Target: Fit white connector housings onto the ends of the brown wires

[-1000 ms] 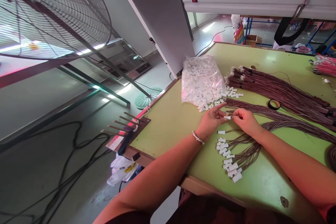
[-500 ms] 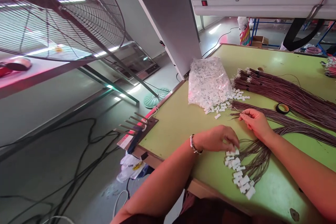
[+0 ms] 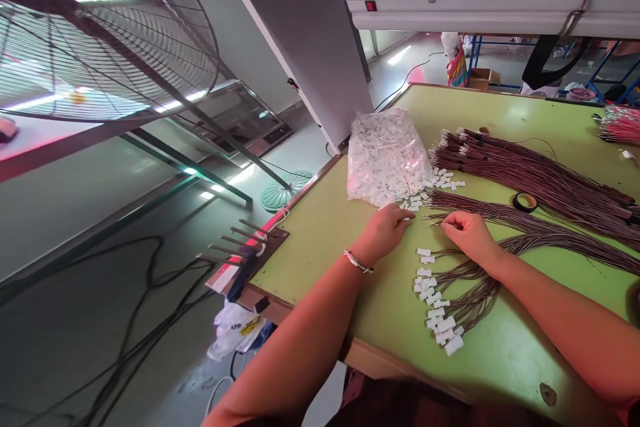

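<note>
My left hand is at the loose white connector housings beside the bag, its fingertips closed on one small connector that is mostly hidden. In a pinch, my right hand holds a thin brown wire, whose bare tip points left toward the left hand. Below the hands lies a group of wires fitted with white connectors, fanned out on the green table. Just behind the right hand a bundle of brown wires stretches to the right.
A clear plastic bag of white connectors lies at the table's left back. Behind the wires are a thicker brown wire bundle and a black tape roll. A pronged rack sits on the left edge; a large fan stands beyond.
My left hand has moved from the finished connector group up and away to the loose connectors near the bag. Two connectors now lie at the group's top. The right hand stays near the wire tips.
</note>
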{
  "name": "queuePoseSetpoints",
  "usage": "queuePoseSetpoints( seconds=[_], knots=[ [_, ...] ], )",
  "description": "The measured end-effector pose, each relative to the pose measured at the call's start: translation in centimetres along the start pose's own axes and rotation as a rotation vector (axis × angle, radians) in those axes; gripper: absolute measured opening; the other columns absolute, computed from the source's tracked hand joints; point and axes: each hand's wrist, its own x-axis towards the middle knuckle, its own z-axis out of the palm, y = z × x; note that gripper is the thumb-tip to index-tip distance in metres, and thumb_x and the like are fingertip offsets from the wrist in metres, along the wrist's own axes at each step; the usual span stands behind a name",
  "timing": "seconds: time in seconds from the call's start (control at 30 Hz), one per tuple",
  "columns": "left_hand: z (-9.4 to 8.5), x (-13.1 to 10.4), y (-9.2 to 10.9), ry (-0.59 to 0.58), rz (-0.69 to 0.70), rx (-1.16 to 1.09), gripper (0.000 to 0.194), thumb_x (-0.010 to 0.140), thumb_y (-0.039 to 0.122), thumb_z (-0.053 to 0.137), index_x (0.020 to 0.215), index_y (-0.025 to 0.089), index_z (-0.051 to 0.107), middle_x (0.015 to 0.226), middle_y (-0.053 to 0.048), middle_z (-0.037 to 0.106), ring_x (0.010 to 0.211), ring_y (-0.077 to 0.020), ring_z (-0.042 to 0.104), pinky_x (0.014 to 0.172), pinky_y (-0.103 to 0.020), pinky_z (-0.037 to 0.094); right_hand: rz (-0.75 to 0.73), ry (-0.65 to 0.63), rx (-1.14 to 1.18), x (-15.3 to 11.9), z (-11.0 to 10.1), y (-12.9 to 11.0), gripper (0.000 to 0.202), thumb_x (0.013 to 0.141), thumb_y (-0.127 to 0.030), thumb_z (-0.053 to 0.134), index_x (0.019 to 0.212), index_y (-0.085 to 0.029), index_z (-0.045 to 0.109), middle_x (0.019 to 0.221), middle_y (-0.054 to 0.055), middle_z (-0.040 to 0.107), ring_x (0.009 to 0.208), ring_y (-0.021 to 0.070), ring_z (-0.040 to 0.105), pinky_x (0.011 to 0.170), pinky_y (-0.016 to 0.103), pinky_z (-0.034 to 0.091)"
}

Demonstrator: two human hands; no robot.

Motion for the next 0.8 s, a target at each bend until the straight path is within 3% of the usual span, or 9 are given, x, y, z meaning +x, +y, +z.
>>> queuePoseSetpoints(
  seconds=[0.13,0.27,0.5,0.8],
  knots=[
    [-0.2,-0.2,0.6,0.046,-0.262,-0.544,0.017,0.065,0.027,0.068,0.078,0.016,0.07,0.06,-0.002,0.06,0.053,-0.0105,0.049,0.052,-0.023,0.041,-0.045,0.007,-0.01,-0.3,-0.1,0.1,0.016,0.072,-0.029,0.053,0.065,-0.017,0.061,0.054,-0.001,0.055,0.05,0.0107,0.044,0.05,0.023,0.035],
    [0.8,-0.3,1.4,-0.001,-0.475,-1.004,0.019,0.055,0.019,0.075,0.07,0.011,0.068,0.07,-0.005,0.066,0.058,-0.0098,0.057,0.059,-0.022,0.047,-0.091,0.022,-0.042,-0.7,-0.3,-0.2,0.016,0.073,-0.028,0.053,0.066,-0.017,0.062,0.053,-0.002,0.054,0.049,0.0101,0.043,0.049,0.022,0.034],
    [1.9,-0.4,1.2,-0.114,-0.462,-1.21,0.018,0.057,0.012,0.076,0.072,0.012,0.066,0.08,-0.004,0.069,0.067,-0.0083,0.06,0.071,-0.022,0.049,-0.128,0.009,-0.078,-0.8,-0.4,-0.2,0.016,0.074,-0.027,0.052,0.065,-0.018,0.06,0.052,-0.002,0.052,0.047,0.0097,0.039,0.047,0.022,0.031],
    [2.1,-0.6,1.3,-0.165,-0.412,-1.226,0.021,0.057,0.01,0.076,0.076,0.013,0.067,0.081,-0.004,0.069,0.071,-0.0091,0.061,0.074,-0.023,0.047,-0.192,0.02,-0.164,-1.0,-0.5,-0.2,0.014,0.076,-0.024,0.051,0.068,-0.018,0.062,0.056,-0.002,0.057,0.049,0.0098,0.044,0.05,0.022,0.033]
  ],
)
